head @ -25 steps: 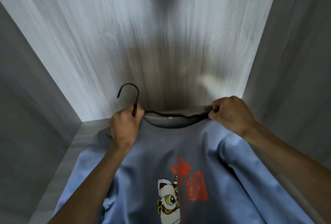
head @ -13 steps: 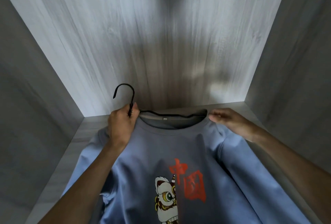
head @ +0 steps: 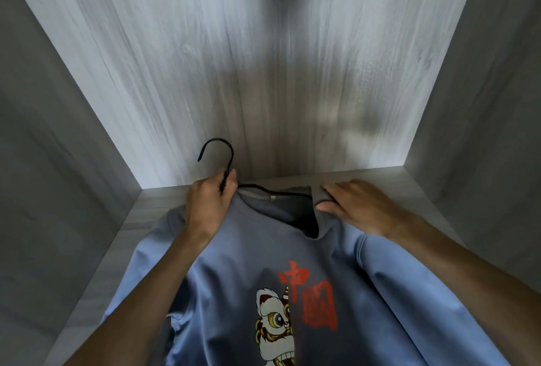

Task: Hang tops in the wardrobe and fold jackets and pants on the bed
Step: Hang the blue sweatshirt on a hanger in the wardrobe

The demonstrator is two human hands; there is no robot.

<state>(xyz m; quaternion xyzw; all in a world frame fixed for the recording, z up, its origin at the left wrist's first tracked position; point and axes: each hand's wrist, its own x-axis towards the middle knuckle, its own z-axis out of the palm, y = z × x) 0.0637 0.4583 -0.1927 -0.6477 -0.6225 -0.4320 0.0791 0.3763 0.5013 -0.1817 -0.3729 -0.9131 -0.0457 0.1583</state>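
On the wardrobe floor (head: 152, 204) the top (head: 263, 257) is lying print-up, collar (head: 317, 198) toward the back wall (head: 263, 73). The left hand (head: 209, 201) is gripping the hanger (head: 232, 156) just below its hook; the right hand (head: 361, 207) is pinching the collar's right edge. The hanger's arm is running sideways across the neck opening, its far end pointing at the right hand.

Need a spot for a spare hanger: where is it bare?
Bare wardrobe floor runs along the left wall beside the shirt, and in the back right corner behind the right hand. Crowded at the collar, where the left hand grips the hanger.
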